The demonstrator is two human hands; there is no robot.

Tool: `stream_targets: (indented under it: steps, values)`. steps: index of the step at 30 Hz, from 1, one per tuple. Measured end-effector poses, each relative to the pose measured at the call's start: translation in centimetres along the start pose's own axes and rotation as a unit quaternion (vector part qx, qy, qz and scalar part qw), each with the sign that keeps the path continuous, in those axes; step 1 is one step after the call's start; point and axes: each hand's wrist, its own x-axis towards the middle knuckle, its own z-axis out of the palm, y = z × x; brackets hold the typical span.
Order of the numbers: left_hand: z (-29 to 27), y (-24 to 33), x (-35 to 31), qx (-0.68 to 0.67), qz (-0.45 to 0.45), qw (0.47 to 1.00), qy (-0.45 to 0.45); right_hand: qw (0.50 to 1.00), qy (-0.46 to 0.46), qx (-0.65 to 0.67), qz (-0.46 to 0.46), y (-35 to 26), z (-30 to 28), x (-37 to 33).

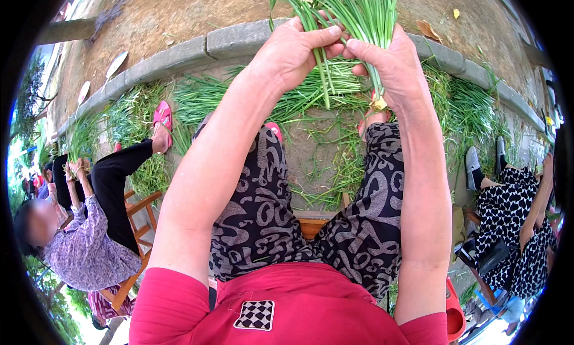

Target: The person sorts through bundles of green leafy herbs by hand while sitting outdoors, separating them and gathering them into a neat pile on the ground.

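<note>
Both my arms reach forward over my knees, with the hands close together at the top of the view. My left hand point(290, 53) is closed around a few green chive stalks point(323, 76), whose lower ends hang below the fingers. A thicker bunch of chives point(368, 19) is gripped in my right hand point(394, 67); its leaves fan upward and its pale root ends point down. The fingertips of the two hands nearly meet between the bunches. Beneath them, a heap of chives point(341, 85) lies on the ground by the kerb.
A stone kerb point(173, 57) curves across in front, with bare soil beyond. More greens point(206, 100) and trimmings lie around my feet. A seated person point(89, 249) on the left handles greens; another point(508, 225) sits at right. A red plastic object point(454, 318) stands low right.
</note>
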Motion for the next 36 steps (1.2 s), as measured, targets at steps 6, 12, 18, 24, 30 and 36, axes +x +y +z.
stream_targets:
  steps: [6,12,18,24,30,36]
  values:
    - [-1.5,-0.1,0.4,0.016,-0.037,0.998,0.042,0.99,0.065,0.125,-0.008,-0.2,-0.6,0.3]
    - [-2.7,0.5,1.0,-0.133,-0.067,0.985,0.091,0.933,0.075,0.347,0.058,-0.6,-1.6,0.6]
    - [-2.3,0.3,1.0,-0.114,-0.079,0.986,0.088,0.951,0.031,0.304,0.058,-0.1,-0.7,0.6]
    - [-1.9,-0.5,0.9,-0.112,-0.08,0.988,0.074,0.948,0.088,0.306,0.011,-0.4,-0.2,0.7]
    - [-1.8,-0.4,1.6,-0.108,-0.123,0.983,0.081,0.963,0.061,0.262,-0.023,-0.3,-0.2,0.6]
    - [0.5,-0.7,1.1,-0.01,-0.092,0.993,0.067,0.949,0.088,0.29,-0.088,-0.6,0.0,0.4]
